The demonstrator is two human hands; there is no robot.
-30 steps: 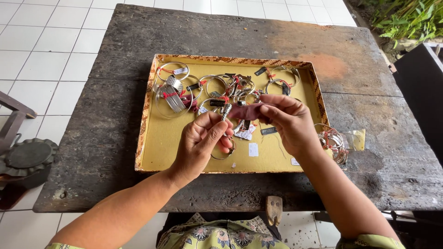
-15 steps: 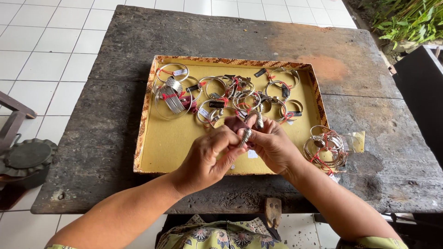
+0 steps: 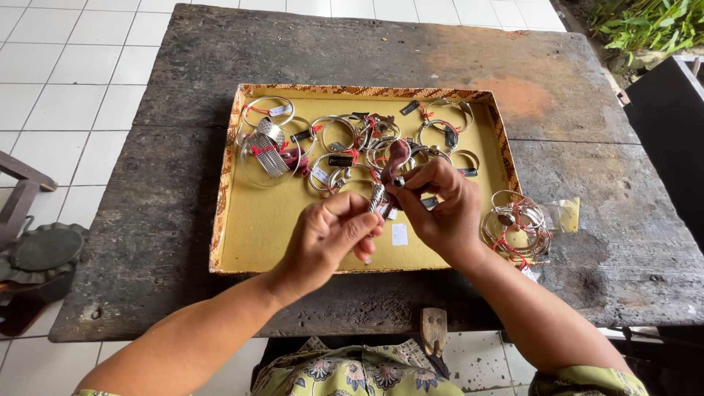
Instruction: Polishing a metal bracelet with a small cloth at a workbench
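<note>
Pinching one ribbed silver bangle (image 3: 377, 196) between left hand (image 3: 328, 236) and right hand (image 3: 438, 213); tagged silver bangles (image 3: 345, 143) are crowding the yellow tray's (image 3: 257, 227) twelve o'clock end, more bangles (image 3: 515, 224) are lying at three o'clock on the bench (image 3: 147, 198).

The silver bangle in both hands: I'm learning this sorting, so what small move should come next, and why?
Probably lift the silver bangle slightly so its small tag clears the fingers. The left hand and right hand both pinch it over the yellow tray, and the fingers hide much of it. The tied bangles lie outside the tray.
</note>
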